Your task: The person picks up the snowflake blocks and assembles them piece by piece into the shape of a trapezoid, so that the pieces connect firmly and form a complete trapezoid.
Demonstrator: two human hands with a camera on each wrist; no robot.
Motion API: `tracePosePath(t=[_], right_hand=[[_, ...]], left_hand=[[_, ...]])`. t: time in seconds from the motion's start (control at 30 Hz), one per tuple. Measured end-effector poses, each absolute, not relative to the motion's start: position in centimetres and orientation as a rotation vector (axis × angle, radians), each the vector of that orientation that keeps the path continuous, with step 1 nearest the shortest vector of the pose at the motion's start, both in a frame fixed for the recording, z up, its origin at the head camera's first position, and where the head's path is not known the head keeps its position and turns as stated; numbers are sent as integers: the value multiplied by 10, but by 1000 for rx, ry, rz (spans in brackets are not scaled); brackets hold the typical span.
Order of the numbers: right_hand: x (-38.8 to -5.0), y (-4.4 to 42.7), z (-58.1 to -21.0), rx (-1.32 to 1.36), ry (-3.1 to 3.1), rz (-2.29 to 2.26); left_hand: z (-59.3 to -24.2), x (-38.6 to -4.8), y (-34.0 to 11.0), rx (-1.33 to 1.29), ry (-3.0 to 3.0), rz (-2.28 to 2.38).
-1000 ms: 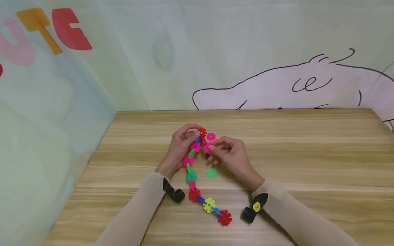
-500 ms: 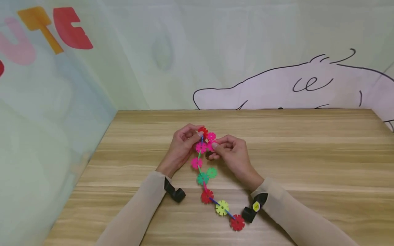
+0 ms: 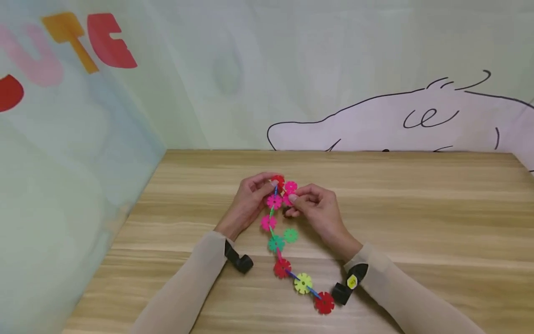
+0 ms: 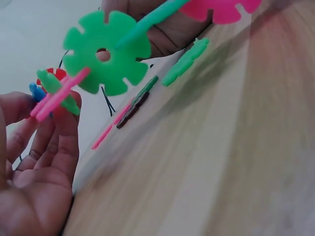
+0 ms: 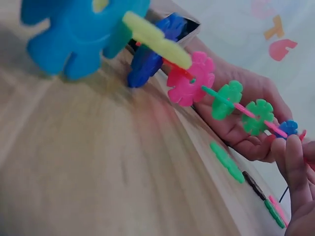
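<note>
A chain of notched plastic interlocking discs [image 3: 276, 243] in several colours runs down the table from my left hand [image 3: 250, 197]. That hand pinches the chain's far end by a red disc [image 3: 278, 180] and the blue one [image 4: 37, 92] joined to it. Close on the right, my right hand [image 3: 321, 206] grips a pink disc [image 3: 287, 199] between thumb and fingers, against the red disc. Whether the pink disc is slotted into the red one is hidden by the fingers. A red disc [image 3: 324, 303] ends the chain nearest me.
Loose on the wooden table [image 3: 417, 232] lie a light green disc [image 3: 291, 235], a pink disc [image 3: 291, 186] and a dark disc [image 4: 133, 110]. Another green disc [image 4: 146, 87] lies beside the dark one. A printed backdrop [image 3: 333, 46] stands behind the table's far edge.
The chain's near part has swung to the right and turned, so its end lies by my right wrist camera. Both hands stay close together at the far end. The head view has shifted slightly.
</note>
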State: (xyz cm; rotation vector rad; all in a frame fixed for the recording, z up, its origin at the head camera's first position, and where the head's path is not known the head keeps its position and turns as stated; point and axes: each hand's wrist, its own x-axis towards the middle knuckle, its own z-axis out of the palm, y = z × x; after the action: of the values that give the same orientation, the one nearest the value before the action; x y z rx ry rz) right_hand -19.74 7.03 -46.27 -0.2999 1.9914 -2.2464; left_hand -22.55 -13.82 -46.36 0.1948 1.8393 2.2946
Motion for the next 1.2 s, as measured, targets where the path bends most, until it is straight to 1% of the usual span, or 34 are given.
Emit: tracePosePath(t=[0.17, 0.3, 0.5, 0.7, 0.83, 1.07, 1.2], right_hand=[[-201, 82, -466, -316, 2247, -2143], [-203, 99, -472, -344, 2622, -1859], [-194, 118, -477, -564, 2857, -1491], [-189, 117, -476, -701, 2954, -1267], [-190, 113, -474, -718, 2947, -1284], [-190, 112, -472, -691, 2804, -1560], [-189, 112, -470, -700, 2777, -1627]], left_hand=[[-468, -219, -153, 168, 1864, 2370], [-470, -213, -164, 125, 1881, 2418], [-470, -213, -159, 128, 1857, 2403], [-469, -216, -156, 168, 1871, 2380], [-467, -216, -158, 189, 1920, 2323], [-464, -218, -158, 150, 2016, 2206], [-463, -219, -155, 156, 2042, 2184]])
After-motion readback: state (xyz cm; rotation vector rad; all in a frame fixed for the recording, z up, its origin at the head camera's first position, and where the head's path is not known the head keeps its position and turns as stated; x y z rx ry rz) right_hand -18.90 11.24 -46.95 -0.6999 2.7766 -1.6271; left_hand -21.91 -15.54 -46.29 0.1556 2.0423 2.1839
